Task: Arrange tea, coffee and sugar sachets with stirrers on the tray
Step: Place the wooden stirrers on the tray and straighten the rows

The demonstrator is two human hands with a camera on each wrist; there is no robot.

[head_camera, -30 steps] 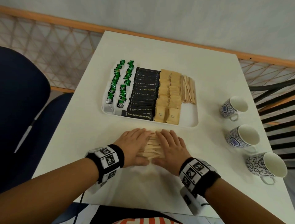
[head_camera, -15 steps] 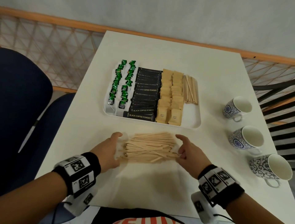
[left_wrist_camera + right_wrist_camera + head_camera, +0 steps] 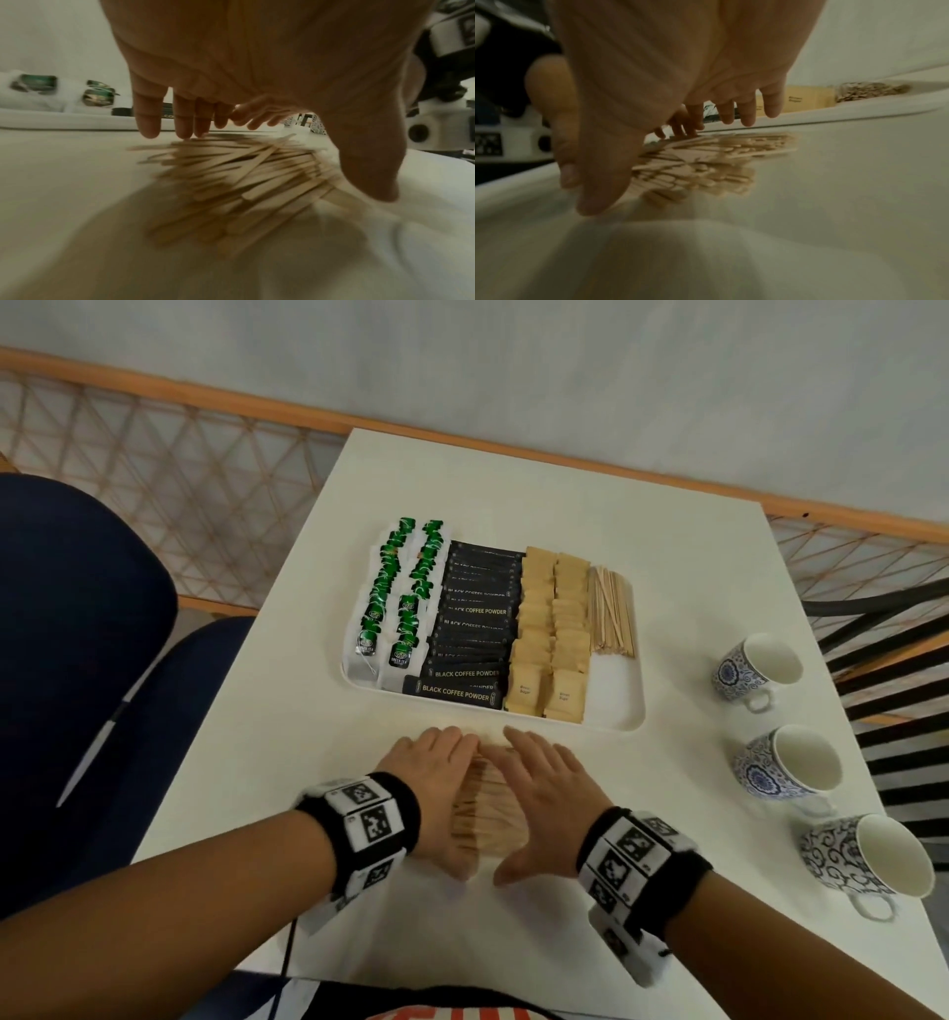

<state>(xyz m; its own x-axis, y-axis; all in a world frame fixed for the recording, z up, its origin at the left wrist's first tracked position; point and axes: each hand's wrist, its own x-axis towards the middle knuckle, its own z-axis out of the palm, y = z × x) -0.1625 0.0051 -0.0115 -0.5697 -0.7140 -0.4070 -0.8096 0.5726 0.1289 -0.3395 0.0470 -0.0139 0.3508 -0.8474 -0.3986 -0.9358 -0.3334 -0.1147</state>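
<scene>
- On the white table (image 3: 667, 567), one white tray (image 3: 624, 706) sits mid-table, with bare tabletop on every side of it.
- Three patterned cups (image 3: 785, 765) line the right edge.
- Inside the tray, left to right: two columns of green tea sachets (image 3: 405, 593), one stack of black coffee sachets (image 3: 475, 629), two columns of brown sugar sachets (image 3: 552, 634), one stirrer bundle (image 3: 611, 613); its near-right corner is bare.
- Near the tray's front rim, the left hand (image 3: 436, 788) and right hand (image 3: 544, 803), fingers straight, flank the loose stirrer pile (image 3: 485, 809), thumbs nearly meeting.
</scene>
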